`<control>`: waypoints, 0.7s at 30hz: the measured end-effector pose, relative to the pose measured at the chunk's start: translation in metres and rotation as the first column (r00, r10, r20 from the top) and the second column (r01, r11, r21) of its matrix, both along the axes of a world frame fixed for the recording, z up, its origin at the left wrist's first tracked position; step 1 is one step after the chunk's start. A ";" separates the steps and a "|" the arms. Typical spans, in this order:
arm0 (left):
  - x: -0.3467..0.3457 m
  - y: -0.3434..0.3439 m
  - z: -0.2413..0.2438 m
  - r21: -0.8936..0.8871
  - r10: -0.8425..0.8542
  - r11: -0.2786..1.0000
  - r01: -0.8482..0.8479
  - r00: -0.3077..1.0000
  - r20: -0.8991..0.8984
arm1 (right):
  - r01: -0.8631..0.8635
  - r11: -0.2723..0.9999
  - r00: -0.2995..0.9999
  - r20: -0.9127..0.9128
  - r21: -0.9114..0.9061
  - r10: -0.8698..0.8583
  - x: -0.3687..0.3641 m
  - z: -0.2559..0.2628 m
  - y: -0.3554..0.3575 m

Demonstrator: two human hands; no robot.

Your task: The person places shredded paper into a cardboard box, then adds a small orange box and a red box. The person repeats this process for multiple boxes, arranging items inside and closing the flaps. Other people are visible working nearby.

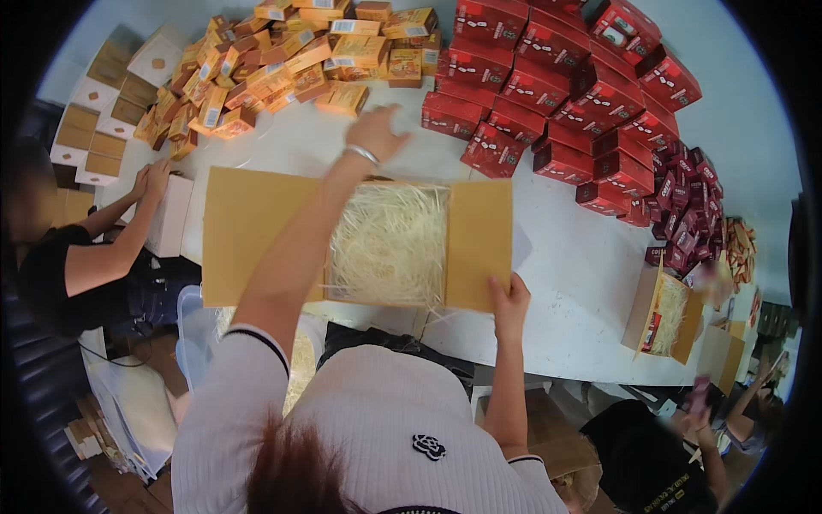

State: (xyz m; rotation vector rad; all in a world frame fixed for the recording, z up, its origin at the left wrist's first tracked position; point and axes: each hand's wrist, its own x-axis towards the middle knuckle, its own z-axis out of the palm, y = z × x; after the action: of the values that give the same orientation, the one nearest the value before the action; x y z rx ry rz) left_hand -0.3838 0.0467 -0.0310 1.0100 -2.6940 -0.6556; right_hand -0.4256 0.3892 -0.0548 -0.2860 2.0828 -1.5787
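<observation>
An open cardboard gift box (pixel 478 244) lies before me, its flaps spread left and right, with pale shredded paper filling (pixel 388 244) inside. My left hand (pixel 377 133), a silver bangle at its wrist, is stretched across the box's far edge with fingers apart and nothing in it. Beyond it lies an orange carton (pixel 342 98) at the front of a heap of similar cartons. My right hand (pixel 512 302) grips the near corner of the right flap. Red cartons (pixel 493 149) are stacked beyond the box to the right.
Small maroon cartons (pixel 687 225) are heaped farther right, near another filled box (pixel 668 315). White boxes (pixel 103 144) stand at far left. A person (pixel 96 263) at the left has hands on a white box (pixel 173 215); another person (pixel 648 450) works at lower right. A plastic tub (pixel 191 334) is below left.
</observation>
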 end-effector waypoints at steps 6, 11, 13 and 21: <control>0.000 -0.110 -0.051 -0.308 0.065 0.937 0.164 0.785 0.616 | 0.122 0.989 0.992 0.022 0.082 -0.124 -0.036 0.023 0.098; -0.020 -0.142 -0.072 -0.299 0.124 0.948 0.105 0.747 0.654 | 0.223 0.905 0.941 -0.321 0.362 -0.104 -0.040 0.036 0.121; -0.017 -0.147 -0.078 -0.332 0.169 0.942 0.059 0.769 0.616 | 0.345 0.862 0.777 -0.628 0.373 -0.039 -0.036 0.056 0.108; -0.001 -0.096 0.041 0.934 0.086 0.204 0.293 0.945 -0.315 | 0.177 0.946 0.714 -0.626 -0.273 -0.314 -0.009 0.100 0.029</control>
State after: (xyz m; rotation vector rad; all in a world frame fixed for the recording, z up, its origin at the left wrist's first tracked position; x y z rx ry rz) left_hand -0.3852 -0.0490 0.0101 0.7115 -1.7864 -2.5329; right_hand -0.4350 0.4186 0.0448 -0.7690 2.5753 -2.0718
